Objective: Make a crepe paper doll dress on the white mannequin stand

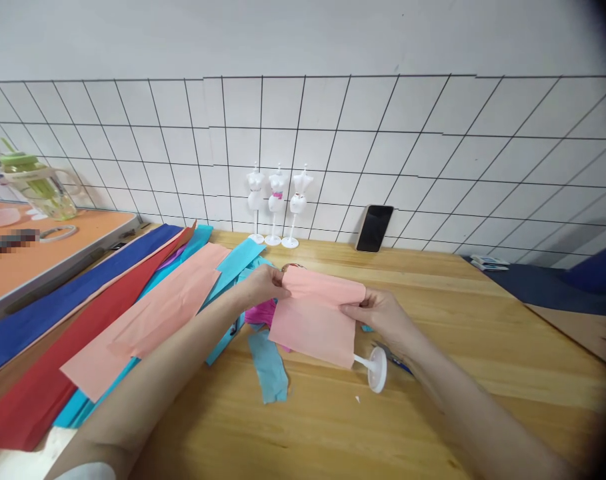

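Between my two hands a peach sheet [315, 327], paper or thin cloth, is held up with its top edge folded over. My left hand [265, 283] pinches its upper left corner. My right hand [377, 312] pinches the upper right side, thumb in front. Below the sheet, a white mannequin stand [377, 369] lies tipped on the table, its upper part hidden. A magenta piece [260, 313] and a blue scrap [269, 367] lie left of the sheet. Scissors [395, 359], partly hidden, rest beneath my right forearm.
Three small white mannequins [275, 200] stand against the tiled wall. A black phone [375, 228] leans there further right. Long strips, including a blue strip [107, 273] and a red strip [67, 360], cover the left side. A bottle [43, 187] stands on the orange table [103, 230].
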The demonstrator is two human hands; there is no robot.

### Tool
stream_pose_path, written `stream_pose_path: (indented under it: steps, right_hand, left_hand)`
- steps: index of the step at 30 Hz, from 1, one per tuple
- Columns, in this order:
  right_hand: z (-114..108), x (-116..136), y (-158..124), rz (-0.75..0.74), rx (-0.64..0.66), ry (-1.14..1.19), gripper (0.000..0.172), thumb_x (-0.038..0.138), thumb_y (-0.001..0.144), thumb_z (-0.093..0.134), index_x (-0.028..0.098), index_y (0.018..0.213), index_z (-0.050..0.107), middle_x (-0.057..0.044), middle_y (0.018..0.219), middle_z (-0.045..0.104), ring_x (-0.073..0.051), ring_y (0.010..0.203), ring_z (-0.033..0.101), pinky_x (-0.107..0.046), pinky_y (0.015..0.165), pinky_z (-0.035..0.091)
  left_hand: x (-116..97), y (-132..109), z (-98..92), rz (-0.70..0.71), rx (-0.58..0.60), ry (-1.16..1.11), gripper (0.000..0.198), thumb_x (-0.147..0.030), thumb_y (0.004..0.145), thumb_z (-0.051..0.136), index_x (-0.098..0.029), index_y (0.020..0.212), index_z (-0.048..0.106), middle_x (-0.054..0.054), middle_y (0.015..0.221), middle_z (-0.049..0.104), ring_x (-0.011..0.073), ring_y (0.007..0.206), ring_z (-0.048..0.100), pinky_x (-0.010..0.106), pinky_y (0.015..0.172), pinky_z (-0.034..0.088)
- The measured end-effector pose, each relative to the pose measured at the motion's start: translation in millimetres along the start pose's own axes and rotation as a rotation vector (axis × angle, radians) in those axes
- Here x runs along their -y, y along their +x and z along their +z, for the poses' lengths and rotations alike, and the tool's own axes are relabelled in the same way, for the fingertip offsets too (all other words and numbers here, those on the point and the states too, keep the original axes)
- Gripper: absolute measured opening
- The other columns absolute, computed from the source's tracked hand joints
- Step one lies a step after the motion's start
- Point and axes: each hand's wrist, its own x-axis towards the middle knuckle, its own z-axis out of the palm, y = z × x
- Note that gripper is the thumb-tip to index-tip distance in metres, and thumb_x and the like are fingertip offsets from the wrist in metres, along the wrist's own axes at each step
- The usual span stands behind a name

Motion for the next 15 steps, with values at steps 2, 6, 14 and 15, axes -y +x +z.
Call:
stream_pose_path:
  steps: [2, 6, 14, 15]
  right_hand:
    - [0, -2, 1, -0.007, -0.009, -0.013, 0.014, 0.024, 0.049, 0.075, 0.017, 0.061, 0.07, -0.002, 0.061, 0.07, -0.016, 0.056, 0.059, -0.026, 0.054, 0.044]
    - [-2, -7, 6, -0.028, -0.04, -0.028, 0.015, 0.025, 0.047, 0.076, 0.017, 0.058, 0.069, -0.001, 0.056, 0.067, -0.015, 0.053, 0.058, -0.026, 0.052, 0.044]
    - [-3, 2, -3, -0.09, -0.062, 0.011, 0.015, 0.028, 0.053, 0.078, 0.02, 0.062, 0.069, 0.0, 0.058, 0.067, -0.016, 0.054, 0.058, -0.028, 0.052, 0.046]
    - [-3, 6, -6, -0.115, -0.085, 0.041, 0.016, 0.028, 0.054, 0.078, 0.02, 0.065, 0.07, -0.001, 0.061, 0.068, -0.016, 0.056, 0.059, -0.028, 0.053, 0.047]
  left_hand:
    - [6, 6, 0.0, 0.007, -0.019, -0.004, 0.004, -0.013, 0.059, 0.066, -0.015, 0.058, 0.063, -0.002, 0.058, 0.063, 0.0131, 0.062, 0.057, 0.023, 0.06, 0.042]
    - [14, 13, 2.4, 0.02, -0.033, -0.013, 0.003, -0.014, 0.059, 0.065, -0.015, 0.059, 0.063, -0.002, 0.056, 0.061, 0.0119, 0.058, 0.056, 0.023, 0.058, 0.042]
    - [-17, -5, -4.8, 0.054, -0.046, 0.009, 0.011, -0.022, 0.061, 0.068, -0.016, 0.056, 0.061, -0.004, 0.048, 0.053, 0.0058, 0.044, 0.041, 0.019, 0.043, 0.03]
    - [-28, -13, -9.5, 0.063, -0.053, 0.019, 0.011, -0.024, 0.064, 0.067, -0.016, 0.059, 0.062, -0.004, 0.049, 0.053, 0.0051, 0.042, 0.037, 0.019, 0.041, 0.027]
